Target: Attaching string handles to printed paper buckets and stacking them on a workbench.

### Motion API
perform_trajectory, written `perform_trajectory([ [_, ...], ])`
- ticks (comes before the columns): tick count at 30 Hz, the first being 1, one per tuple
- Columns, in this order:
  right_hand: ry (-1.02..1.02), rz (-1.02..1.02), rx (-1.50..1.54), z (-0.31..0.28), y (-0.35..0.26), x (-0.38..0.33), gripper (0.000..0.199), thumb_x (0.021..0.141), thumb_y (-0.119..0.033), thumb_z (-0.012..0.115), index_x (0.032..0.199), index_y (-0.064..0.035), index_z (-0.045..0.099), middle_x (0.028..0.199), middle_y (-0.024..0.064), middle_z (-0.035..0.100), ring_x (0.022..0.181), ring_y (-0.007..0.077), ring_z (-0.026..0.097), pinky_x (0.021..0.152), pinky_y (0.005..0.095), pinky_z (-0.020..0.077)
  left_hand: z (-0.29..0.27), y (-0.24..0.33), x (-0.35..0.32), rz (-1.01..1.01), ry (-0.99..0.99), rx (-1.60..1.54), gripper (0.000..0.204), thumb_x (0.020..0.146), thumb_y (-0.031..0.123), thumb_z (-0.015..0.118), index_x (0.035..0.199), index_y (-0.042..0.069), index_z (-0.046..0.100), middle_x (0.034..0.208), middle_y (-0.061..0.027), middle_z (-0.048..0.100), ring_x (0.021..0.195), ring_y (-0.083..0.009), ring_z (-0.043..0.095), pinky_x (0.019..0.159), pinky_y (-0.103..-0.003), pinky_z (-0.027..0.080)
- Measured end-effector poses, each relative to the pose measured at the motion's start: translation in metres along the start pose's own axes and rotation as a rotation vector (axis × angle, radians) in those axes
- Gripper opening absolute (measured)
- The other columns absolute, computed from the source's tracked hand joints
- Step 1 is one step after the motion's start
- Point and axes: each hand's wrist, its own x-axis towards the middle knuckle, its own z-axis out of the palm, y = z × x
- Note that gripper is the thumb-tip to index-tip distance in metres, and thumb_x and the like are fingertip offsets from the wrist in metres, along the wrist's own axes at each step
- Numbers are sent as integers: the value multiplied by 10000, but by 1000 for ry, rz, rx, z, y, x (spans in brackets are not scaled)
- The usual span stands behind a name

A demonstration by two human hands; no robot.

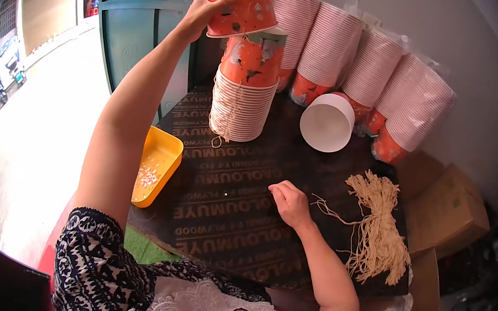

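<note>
Orange paper cup (242, 7) gripped in left hand (203, 12) above the strung stack (243, 95); right hand (290, 202) pinches closed on the table (216, 214), apparently empty; string bundle (377, 229) and many unstrung stacks (362, 63) remain.

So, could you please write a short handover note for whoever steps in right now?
Left hand: raised, gripping an orange paper cup above the strung stack.
Right hand: resting on the dark board, fingers pinched; I cannot tell whether it holds anything. Bundle of cords lies beside it.
Done: one stack of cups with cords attached.
Left: several sleeves of nested cups at the back; a white cup lies on its side. Yellow tray at the board's left edge.
</note>
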Motion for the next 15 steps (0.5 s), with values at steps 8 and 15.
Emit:
perform_trajectory([
  [8,-2,-40,-7,0,2,0,212,930,-175,523,937,-26,673,933,109,658,826,298,648,712,366,524,11,1,11,26,-264,9,589,747,301,812,1128,-24,504,1036,-135,631,915,-186,659,800,-334,572],
  [15,-12,-33,-6,-2,0,0,210,936,-172,523,942,-17,666,939,120,655,834,303,648,712,369,527,28,3,8,40,-326,85,607,726,307,825,1135,-19,518,1044,-126,635,928,-190,652,823,-337,556],
])
